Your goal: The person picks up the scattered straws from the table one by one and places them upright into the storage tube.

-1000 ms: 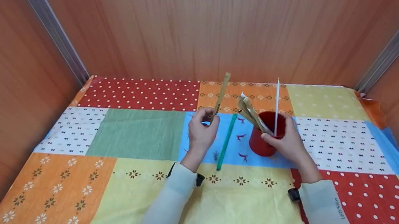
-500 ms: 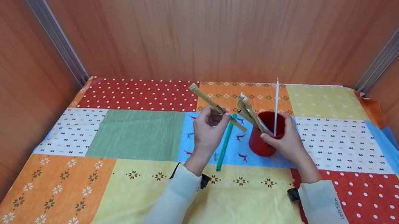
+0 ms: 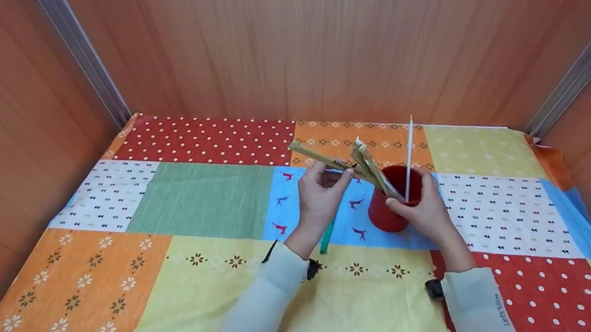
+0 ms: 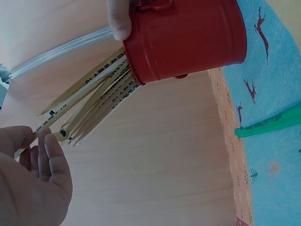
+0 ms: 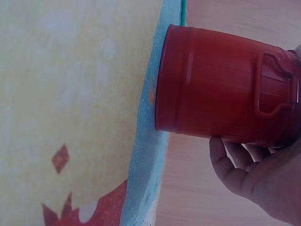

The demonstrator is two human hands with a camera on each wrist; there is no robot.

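My left hand [image 3: 320, 200] pinches a slim brown paper-wrapped stick [image 3: 315, 155] with dark printing, between thumb and fingers. Its right end reaches the red metal cup [image 5: 221, 84], where several similar brown wrapped sticks [image 4: 101, 96] lean out over the rim to the left. Around the rim of that upright cup, my right hand [image 3: 428, 209] holds on, thumb at the front. A thin white stick [image 3: 410, 149] stands tall in the cup. What the wrapped sticks contain is hidden, and so are their lower ends inside the cup.
A flat green strip [image 4: 273, 123] lies on the blue patch left of the cup, partly hidden by my left hand in the head view. The patchwork tablecloth [image 3: 201, 199] covers the table. Wood-grain panels [image 3: 311, 38] rise behind and at both sides.
My left hand has moved right toward the cup. The stick in it has swung from upright to nearly level, its far end now at the other sticks. The right hand keeps its place.
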